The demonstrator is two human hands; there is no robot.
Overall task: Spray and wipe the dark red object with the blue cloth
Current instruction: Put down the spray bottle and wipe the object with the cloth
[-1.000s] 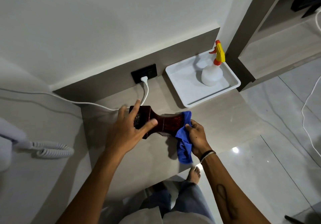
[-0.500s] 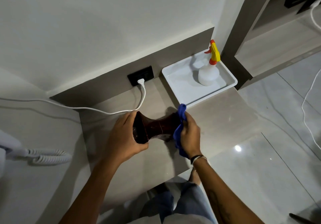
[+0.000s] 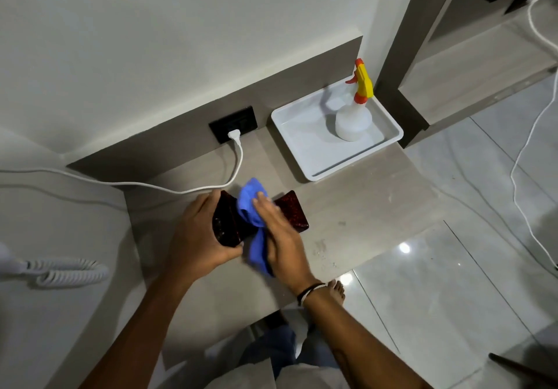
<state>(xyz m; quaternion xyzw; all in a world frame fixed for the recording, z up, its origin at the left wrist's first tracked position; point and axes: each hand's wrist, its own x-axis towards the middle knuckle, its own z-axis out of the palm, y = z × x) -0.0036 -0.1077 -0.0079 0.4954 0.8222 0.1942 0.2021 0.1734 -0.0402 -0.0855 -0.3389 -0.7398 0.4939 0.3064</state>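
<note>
The dark red object [image 3: 291, 212], glossy and waisted in the middle, lies on its side on the beige counter [image 3: 362, 207]. My left hand [image 3: 199, 237] grips its left end. My right hand [image 3: 279, 234] presses the blue cloth [image 3: 252, 204] over the object's narrow middle, and the cloth's tail hangs below my palm. The object's right end shows beyond my fingers. The white spray bottle [image 3: 353, 120] with its yellow and orange trigger head stands apart in the white tray [image 3: 305, 159] at the back right.
A white cable [image 3: 238, 159] runs from the black wall socket [image 3: 234, 123] across the counter to the left. A coiled white cord [image 3: 69, 272] lies at the left. The counter's front edge drops to a glossy tiled floor, where another white cable [image 3: 519, 159] trails.
My right hand has slid the blue cloth from the object's right end to its middle. The object now lies lower and flatter on the counter. The camera has shifted slightly.
</note>
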